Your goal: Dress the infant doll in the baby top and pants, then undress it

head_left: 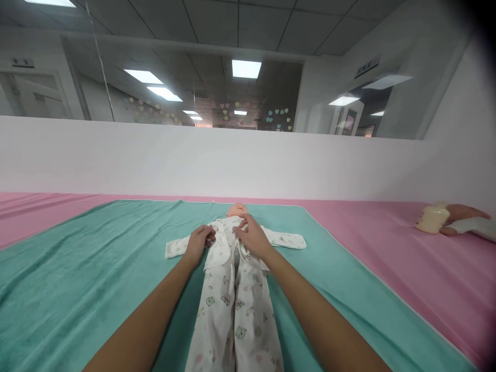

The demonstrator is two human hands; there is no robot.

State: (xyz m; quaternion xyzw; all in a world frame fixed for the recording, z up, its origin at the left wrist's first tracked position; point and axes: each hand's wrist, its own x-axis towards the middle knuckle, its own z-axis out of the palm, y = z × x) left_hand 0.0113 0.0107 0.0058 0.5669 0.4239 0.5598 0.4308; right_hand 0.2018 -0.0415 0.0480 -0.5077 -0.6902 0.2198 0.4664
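A baby doll (237, 210) lies on its back on a teal towel (96, 268), dressed in a white printed romper (232, 305) with sleeves spread to both sides. My left hand (199, 243) rests curled on the romper's chest flap at the doll's right side, fingers pinching the fabric. My right hand (252, 236) lies on the chest by the neckline, fingers pressed together on the cloth front. Both forearms reach in from the bottom of the view.
The towel covers a pink sheet (406, 258) on a wide table against a white partition wall (248, 160). At the far right another person's hand (463, 214) holds a cream-coloured bottle (432, 219).
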